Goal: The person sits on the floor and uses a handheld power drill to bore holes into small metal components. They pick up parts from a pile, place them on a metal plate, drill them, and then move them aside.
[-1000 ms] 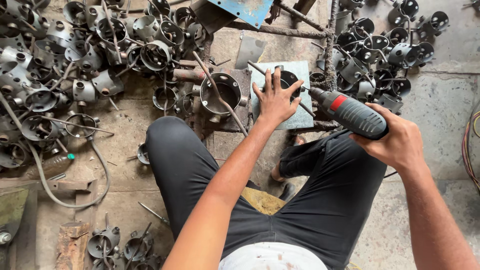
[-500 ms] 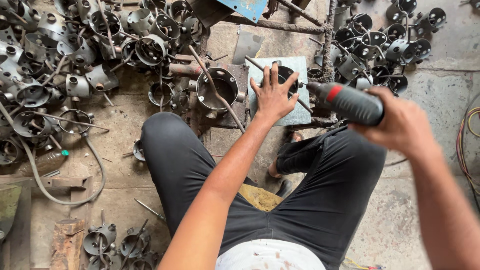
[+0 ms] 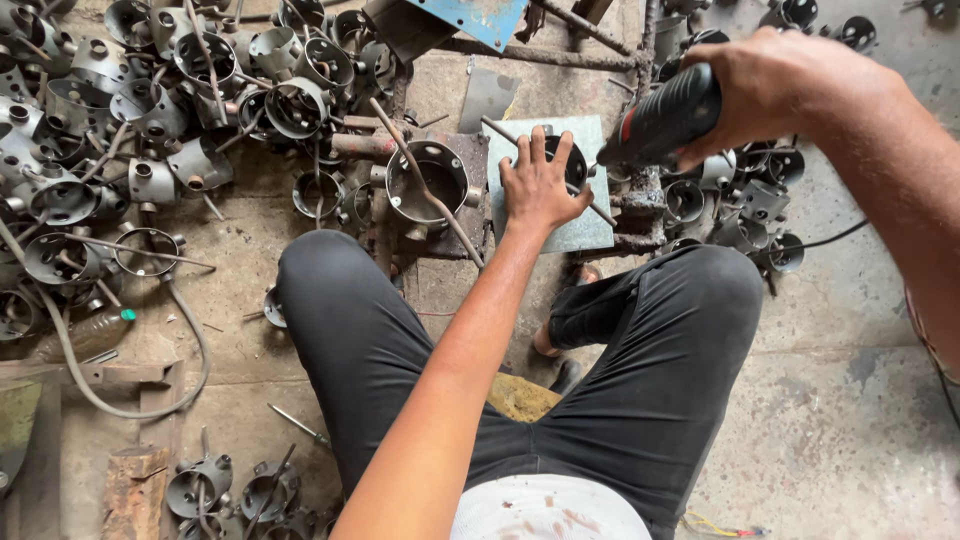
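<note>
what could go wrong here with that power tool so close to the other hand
1. The left hand presses flat on a round metal part on the grey plate, with the tool in the right hand just beside it; a slip could catch the fingers.
2. A thin rod lies under that hand, so the part may rock.
3. Both hands are bare, and sharp scrap housings crowd the floor.

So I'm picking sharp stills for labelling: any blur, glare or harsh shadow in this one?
Head view: light is soft and even, no glare; the left hand on the round metal part is sharp; the right hand and power tool look slightly soft at the frame's edge.
</note>
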